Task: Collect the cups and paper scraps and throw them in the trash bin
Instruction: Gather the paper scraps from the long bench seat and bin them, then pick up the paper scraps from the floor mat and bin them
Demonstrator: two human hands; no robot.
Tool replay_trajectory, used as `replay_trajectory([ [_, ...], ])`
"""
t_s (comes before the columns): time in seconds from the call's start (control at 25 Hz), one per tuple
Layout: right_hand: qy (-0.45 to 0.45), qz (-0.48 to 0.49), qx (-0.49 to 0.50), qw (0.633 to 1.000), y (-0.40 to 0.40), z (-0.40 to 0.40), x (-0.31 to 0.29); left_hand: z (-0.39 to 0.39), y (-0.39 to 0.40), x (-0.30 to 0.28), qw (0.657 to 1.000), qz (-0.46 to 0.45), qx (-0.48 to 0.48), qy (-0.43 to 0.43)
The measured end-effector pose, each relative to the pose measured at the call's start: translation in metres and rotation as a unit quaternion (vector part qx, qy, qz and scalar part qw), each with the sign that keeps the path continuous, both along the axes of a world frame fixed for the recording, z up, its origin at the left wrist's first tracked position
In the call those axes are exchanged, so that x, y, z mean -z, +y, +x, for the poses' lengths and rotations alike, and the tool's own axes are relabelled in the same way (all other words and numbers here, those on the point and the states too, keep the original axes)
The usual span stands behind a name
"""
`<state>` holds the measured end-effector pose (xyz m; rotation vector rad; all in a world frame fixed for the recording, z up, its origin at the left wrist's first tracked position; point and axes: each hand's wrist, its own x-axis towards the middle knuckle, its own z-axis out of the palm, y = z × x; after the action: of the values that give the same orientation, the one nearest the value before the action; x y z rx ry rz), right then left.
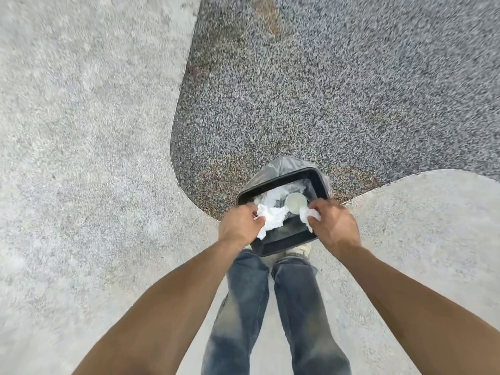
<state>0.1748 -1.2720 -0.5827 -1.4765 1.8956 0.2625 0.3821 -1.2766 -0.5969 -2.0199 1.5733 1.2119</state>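
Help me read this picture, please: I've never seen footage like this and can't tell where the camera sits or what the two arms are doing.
There is no machine here. The camera is worn on a person's head and looks forward and down, so you see their own two bare arms, their jeans and the speckled floor below.

Just in front of their feet stands a black trash bin lined with a clear plastic bag. Inside it lie crumpled white paper and one pale cup, seen from above.

The left hand grips a crumpled white paper scrap over the bin's opening. The right hand grips a smaller paper wad, also over the opening. Neither has been let go yet, so this looks like the moment just before the scraps are dropped in.
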Motion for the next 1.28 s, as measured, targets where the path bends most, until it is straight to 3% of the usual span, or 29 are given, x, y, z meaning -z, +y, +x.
replay_trajectory([
  [0.12,-0.01,0.038,-0.004,0.999,0.002,0.0,0.005,0.0,0.0,0.009,0.999,0.028,0.008,0.02],
  [0.28,-0.024,0.028,-0.011,0.999,-0.002,-0.005,-0.042,0.005,-0.011,-0.035,1.0,-0.005,-0.001,0.027],
  [0.52,-0.033,-0.132,-0.089,0.987,-0.062,0.004,-0.217,0.023,-0.048,-0.196,0.985,-0.159,-0.036,0.064],
  [0.68,-0.038,-0.28,-0.179,0.943,-0.111,0.029,-0.349,0.048,-0.068,-0.327,0.952,-0.294,-0.038,0.076],
  [0.84,-0.034,-0.373,-0.28,0.884,-0.142,0.062,-0.45,0.088,-0.065,-0.431,0.91,-0.413,-0.037,0.003],
  [1.0,-0.034,-0.427,-0.371,0.824,-0.149,0.089,-0.518,0.122,-0.039,-0.501,0.869,-0.476,-0.07,-0.117],
  [1.28,-0.09,-0.483,-0.468,0.734,-0.126,0.15,-0.594,0.157,0.054,-0.574,0.803,-0.515,-0.205,-0.219],
])
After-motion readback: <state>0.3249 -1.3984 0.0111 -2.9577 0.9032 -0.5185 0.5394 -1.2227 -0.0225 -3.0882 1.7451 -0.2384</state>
